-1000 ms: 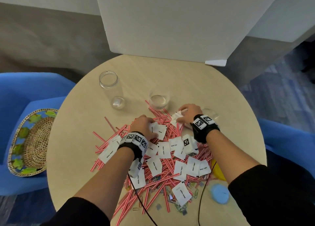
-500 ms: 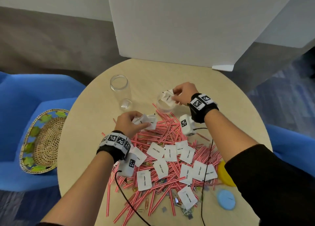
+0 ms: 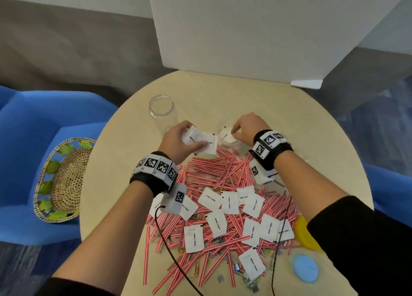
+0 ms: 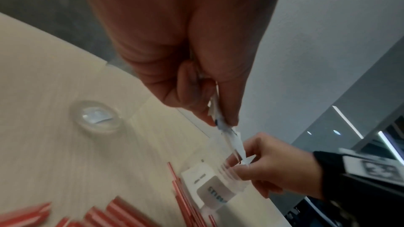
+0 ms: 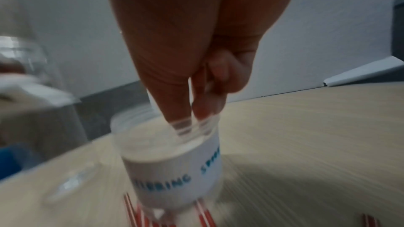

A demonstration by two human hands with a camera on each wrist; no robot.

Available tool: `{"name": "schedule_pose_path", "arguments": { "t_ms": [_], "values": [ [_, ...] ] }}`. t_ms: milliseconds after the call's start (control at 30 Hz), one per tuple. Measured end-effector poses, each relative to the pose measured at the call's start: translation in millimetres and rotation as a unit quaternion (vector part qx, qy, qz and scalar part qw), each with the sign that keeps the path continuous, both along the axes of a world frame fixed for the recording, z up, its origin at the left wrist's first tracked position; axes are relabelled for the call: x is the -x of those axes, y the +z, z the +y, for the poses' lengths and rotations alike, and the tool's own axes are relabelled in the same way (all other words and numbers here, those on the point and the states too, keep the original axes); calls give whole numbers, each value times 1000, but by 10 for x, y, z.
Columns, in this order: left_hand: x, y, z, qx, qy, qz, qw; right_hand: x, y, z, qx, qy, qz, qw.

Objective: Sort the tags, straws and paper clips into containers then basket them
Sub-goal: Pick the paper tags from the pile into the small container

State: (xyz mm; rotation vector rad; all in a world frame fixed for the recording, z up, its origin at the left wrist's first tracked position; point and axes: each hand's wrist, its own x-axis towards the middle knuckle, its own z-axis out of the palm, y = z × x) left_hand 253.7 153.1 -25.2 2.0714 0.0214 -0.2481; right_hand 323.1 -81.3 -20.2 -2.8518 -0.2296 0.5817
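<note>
STEP: loading tags into short clear container (image 5: 172,153) | LEFT: left hand (image 3: 178,139) grip clamped on tags (image 3: 201,140), staged beside container mouth | RIGHT: right hand (image 3: 247,126) fingertips pinching tags inside rim | REMAINING: straws (image 3: 220,170), tags on worktop (image 3: 256,95)

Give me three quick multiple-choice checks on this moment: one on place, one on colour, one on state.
1. Where is the woven basket?
A. on the blue chair
B. on the table
C. on the floor

2. What colour are the straws?
A. green
B. red and white
C. black

3. What is the left hand doing?
A. resting flat
B. gripping white tags
C. holding the tall jar

Answers:
1 A, it lies on the chair left of the table.
2 B, the stripes show in the pile.
3 B, tags sit between its fingers.
</note>
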Motion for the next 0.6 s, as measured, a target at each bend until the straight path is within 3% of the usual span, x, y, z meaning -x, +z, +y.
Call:
{"name": "schedule_pose_path", "arguments": {
  "t_ms": [133, 200, 267, 333, 433, 600],
  "values": [
    [-318, 177, -238, -39, -11, -46, 998, 384, 161, -289, -126, -81, -60, 987],
    [-469, 226, -384, -62, -19, -54, 996, 677, 166, -414, -141, -87, 18, 986],
    [-585, 230, -546, -99, -42, -63, 992, 949, 90, -485, -108, -64, 153, 980],
    [-677, 201, -696, -139, -68, -61, 986, 1141, -16, -519, -52, -22, 213, 975],
    [-773, 114, -862, -185, -100, -38, 977, 1304, -125, -537, 19, 54, 210, 976],
    [-792, -63, -926, -233, -110, -19, 966, 1473, -221, -542, 26, 69, 155, 985]
  ]
}}
